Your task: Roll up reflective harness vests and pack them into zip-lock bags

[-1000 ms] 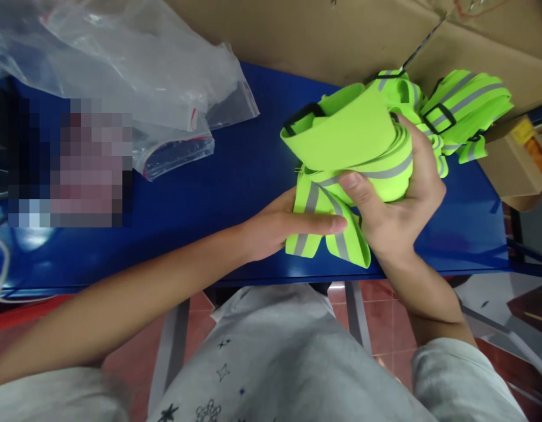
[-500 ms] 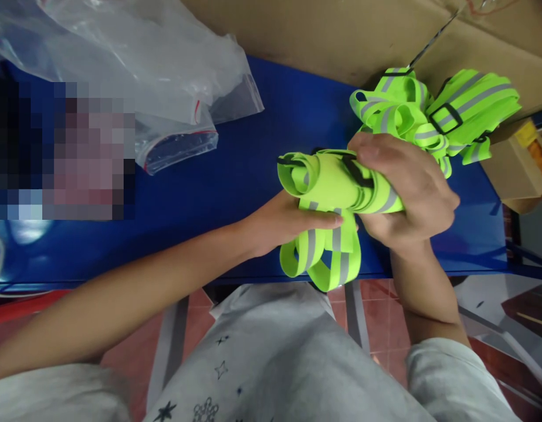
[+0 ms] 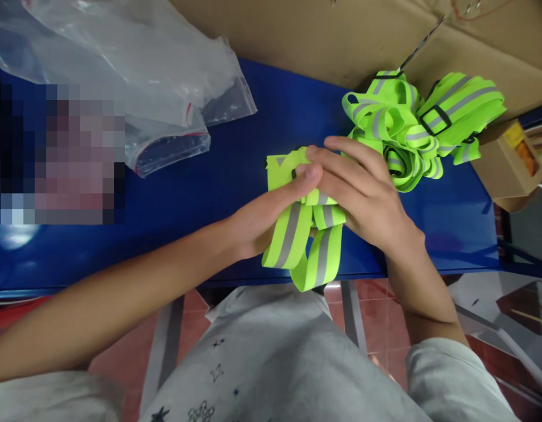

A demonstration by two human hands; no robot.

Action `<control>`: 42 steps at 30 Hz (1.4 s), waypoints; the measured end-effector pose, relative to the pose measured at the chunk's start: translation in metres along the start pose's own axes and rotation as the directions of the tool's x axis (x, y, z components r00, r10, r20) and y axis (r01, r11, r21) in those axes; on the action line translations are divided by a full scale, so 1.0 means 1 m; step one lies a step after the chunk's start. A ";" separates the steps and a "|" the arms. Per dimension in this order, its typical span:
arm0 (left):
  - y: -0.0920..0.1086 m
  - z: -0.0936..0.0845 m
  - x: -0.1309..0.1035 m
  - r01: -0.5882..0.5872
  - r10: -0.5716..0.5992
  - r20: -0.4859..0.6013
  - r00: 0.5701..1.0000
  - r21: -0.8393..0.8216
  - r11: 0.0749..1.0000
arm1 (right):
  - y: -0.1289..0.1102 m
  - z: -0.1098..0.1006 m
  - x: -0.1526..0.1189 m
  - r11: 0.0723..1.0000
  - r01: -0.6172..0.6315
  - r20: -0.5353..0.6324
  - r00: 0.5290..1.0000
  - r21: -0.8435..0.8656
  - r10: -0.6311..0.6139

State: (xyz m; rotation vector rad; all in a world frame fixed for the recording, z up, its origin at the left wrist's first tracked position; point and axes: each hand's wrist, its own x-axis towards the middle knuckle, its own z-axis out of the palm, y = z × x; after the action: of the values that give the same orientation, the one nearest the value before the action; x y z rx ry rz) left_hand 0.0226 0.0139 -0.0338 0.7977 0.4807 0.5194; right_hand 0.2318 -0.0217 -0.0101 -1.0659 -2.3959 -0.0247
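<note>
Between both hands is a neon yellow-green reflective strap bundle [image 3: 287,237] with grey stripes; its loops hang down near the table's front edge. My left hand [image 3: 262,214] is closed on it from the left, thumb laid across the top and the other fingers hidden beneath. From the right, my right hand [image 3: 368,196] wraps over the bundle, fingers together and their tips meeting the left thumb. A small part of a black buckle shows by the thumb. Just beyond the right hand lies a tangled pile of similar reflective straps [image 3: 380,123] with black buckles.
Clear plastic zip bags [image 3: 165,76] lie at the back left of the blue table [image 3: 236,158]. Large cardboard [image 3: 297,35] stands along the back. A small open cardboard box [image 3: 506,164] is at the right edge. At far left, a blurred-out patch hides what is there.
My right hand has shifted left from gripping the bundle's right end to covering its top. The rolled bundle looks flatter, and my left thumb has moved up onto it.
</note>
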 end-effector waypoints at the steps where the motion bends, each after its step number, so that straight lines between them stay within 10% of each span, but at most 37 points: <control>1: -0.002 -0.001 0.003 0.012 -0.012 0.012 1.000 -0.039 0.999 | -0.001 -0.003 0.001 0.995 -0.032 0.073 0.997 0.098 0.025; 4: -0.002 -0.007 0.009 0.038 -0.037 0.012 0.999 -0.096 0.995 | -0.001 -0.014 0.003 0.902 -0.133 0.229 0.973 0.412 0.039; 10: 0.006 -0.008 0.003 0.055 -0.069 0.060 0.996 0.204 0.977 | 0.008 -0.021 0.003 0.664 -0.332 0.049 0.912 0.670 0.407; 13: 0.006 -0.005 0.000 0.029 -0.053 0.104 0.993 0.215 0.976 | 0.015 -0.013 0.000 0.558 -0.516 0.276 0.844 0.650 0.460; 17: 0.004 -0.003 -0.001 0.088 -0.101 0.114 0.988 0.110 0.990 | 0.016 -0.007 -0.002 0.374 -0.599 0.378 0.769 0.708 0.516; 26: -0.008 0.006 0.000 0.236 -0.212 0.107 0.971 -0.331 0.913 | 0.000 0.015 -0.005 0.347 -0.551 0.217 0.716 0.759 0.663; 31: -0.014 0.006 0.002 0.251 -0.216 0.139 0.966 -0.339 0.906 | -0.004 0.016 -0.002 0.469 -0.550 0.104 0.718 0.691 0.688; 37: 0.000 0.004 0.006 0.019 0.008 0.096 0.995 -0.279 0.960 | -0.009 0.012 0.001 0.832 -0.307 -0.131 0.904 0.463 0.406; 42: 0.013 0.010 0.003 -0.134 0.131 -0.039 0.991 -0.120 0.984 | -0.003 0.020 0.000 0.928 -0.222 -0.108 0.958 0.300 0.265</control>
State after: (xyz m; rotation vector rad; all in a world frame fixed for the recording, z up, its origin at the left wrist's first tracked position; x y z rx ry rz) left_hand 0.0274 0.0173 -0.0183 0.7076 0.4213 0.6791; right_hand 0.2207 -0.0197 -0.0267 -1.1700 -2.0437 0.3098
